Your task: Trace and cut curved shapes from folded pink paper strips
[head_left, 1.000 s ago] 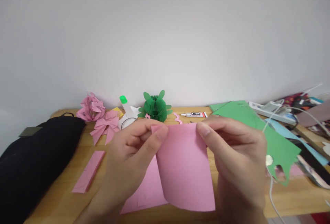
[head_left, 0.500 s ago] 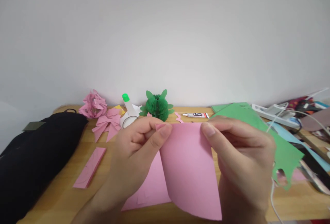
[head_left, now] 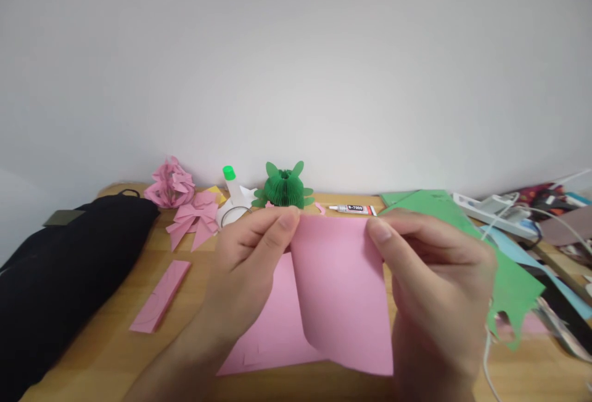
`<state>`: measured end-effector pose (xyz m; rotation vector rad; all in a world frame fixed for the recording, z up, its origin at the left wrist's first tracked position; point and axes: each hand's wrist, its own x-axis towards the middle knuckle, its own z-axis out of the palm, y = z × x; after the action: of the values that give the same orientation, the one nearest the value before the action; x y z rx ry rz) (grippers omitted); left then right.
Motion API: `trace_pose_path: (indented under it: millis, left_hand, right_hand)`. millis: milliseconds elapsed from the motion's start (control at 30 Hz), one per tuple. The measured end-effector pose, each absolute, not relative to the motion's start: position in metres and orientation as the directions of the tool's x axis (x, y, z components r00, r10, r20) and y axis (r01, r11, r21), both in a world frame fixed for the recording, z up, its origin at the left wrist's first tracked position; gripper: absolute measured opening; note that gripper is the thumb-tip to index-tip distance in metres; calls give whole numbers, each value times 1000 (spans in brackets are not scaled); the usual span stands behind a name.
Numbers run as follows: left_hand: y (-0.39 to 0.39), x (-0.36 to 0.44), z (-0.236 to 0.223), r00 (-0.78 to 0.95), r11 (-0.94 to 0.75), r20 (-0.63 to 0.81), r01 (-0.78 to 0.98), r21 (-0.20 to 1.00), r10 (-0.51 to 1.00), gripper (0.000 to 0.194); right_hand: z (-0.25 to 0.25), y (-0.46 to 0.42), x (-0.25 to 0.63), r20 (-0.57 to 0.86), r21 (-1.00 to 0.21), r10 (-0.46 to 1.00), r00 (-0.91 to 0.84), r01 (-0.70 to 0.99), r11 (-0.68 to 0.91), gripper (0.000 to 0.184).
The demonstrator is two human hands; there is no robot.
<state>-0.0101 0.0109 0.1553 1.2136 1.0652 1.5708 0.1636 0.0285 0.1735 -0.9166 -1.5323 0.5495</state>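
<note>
A curved piece of pink paper (head_left: 342, 297) hangs between my two hands above the table. My left hand (head_left: 256, 266) pinches its upper left corner with thumb and fingers. At the upper right corner, my right hand (head_left: 430, 278) grips it in the same way, thumb toward me. Behind and below lies another pink sheet (head_left: 272, 340), partly covered by the held paper and my left hand. Left of my left hand, a folded pink paper strip (head_left: 161, 297) rests on the wood. The fingers behind the paper are partly hidden.
A black bag (head_left: 87, 272) fills the left side. Along the wall stand a pink paper ball (head_left: 169, 183), a pink bow (head_left: 194, 218), a glue bottle (head_left: 234, 186), a green honeycomb paper figure (head_left: 284, 189) and a glue tube (head_left: 354, 209). Green sheets (head_left: 462, 223) and a power strip (head_left: 494, 212) lie right.
The held paper and both hands have shifted slightly right in view. My left thumb has moved to the very edge of the corner; the small folded bit there no longer shows.
</note>
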Motion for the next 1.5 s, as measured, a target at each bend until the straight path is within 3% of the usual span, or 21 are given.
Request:
trace_pose_path:
  millis: [200, 367, 500, 733, 867, 967, 1367, 1500]
  left_hand:
    - [12, -4, 167, 99, -106, 153, -374, 921, 983, 21]
    - [12, 0, 161, 3, -67, 72, -325, 943, 997, 15]
    - [14, -1, 158, -80, -104, 86, -260, 960, 993, 14]
    - [17, -12, 165, -112, -225, 233, 74, 971, 966, 11]
    - [20, -22, 168, -6, -287, 303, 306, 908, 953, 12]
    - [21, -25, 171, 49, -333, 341, 384, 861, 939, 12]
    - [17, -21, 177, -14, -312, 316, 120, 943, 949, 13]
    - [18, -31, 176, -119, -294, 295, 27, 955, 948, 13]
  right_hand:
    - [173, 31, 164, 609, -777, 791, 59, 244, 580, 15]
    - [170, 30, 160, 634, -747, 773, 5, 264, 610, 15]
    - [170, 29, 154, 684, -698, 728, -47, 250, 671, 15]
    - [176, 37, 160, 705, -619, 676, -214, 278, 734, 14]
    - [181, 42, 170, 622, -548, 651, -435, 353, 759, 14]
    - [184, 43, 174, 559, -513, 642, -524, 389, 765, 17]
    - [188, 30, 171, 617, -547, 636, -463, 329, 770, 17]
    - [189, 31, 176, 639, -582, 665, -387, 321, 747, 16]
